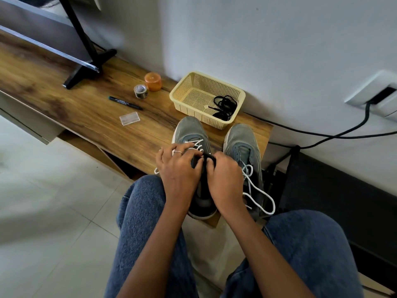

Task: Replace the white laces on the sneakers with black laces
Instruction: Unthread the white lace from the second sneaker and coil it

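Bare counter (71,108) lies open left of the sneakers (242,145); the basket (182,93) blocks just behind them, with marker (125,103) and tape (141,91) farther left.

The basket (189,87) is sitting on the wooden bench (86,108) against the wall, holding the bundled laces (224,106) in its right end. Just in front of the basket, two sneakers are standing side by side: the left sneaker (190,132) and the right sneaker (241,138). Both hands, the left hand (178,168) and the right hand (225,177), are resting on the left sneaker. Left of the basket are lying a tape roll (141,91), a cap (153,81), a marker (125,103) and a small case (129,118).
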